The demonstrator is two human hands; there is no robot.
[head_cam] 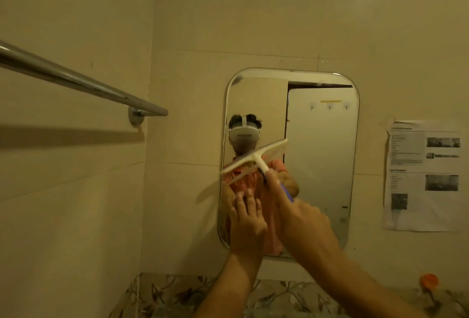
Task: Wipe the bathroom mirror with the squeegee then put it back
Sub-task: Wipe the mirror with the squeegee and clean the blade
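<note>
Right hand (302,216) is wrapped around the squeegee (255,156) handle, forefinger stretched up the shaft, and the white blade sits tilted across the left-middle of the mirror (322,165), its left tip poking past the glass edge onto the wall. Left hand (247,216) is flat, fingers straight, tips on the lower-left glass just below the blade. Here's the risk: that slanted blade could skip and leave streaks, and the overhanging tip could catch on the mirror's rim. The blade is blurred, so whether its rubber edge sits flush on the glass is hard to say. Those left fingertips may smear prints right where the next stroke should land. As for containers, none shows: there's a towel rail (76,79) on the left, a paper notice (423,175) on the right, and a small orange object (429,281) low down, too blurred to name.
</note>
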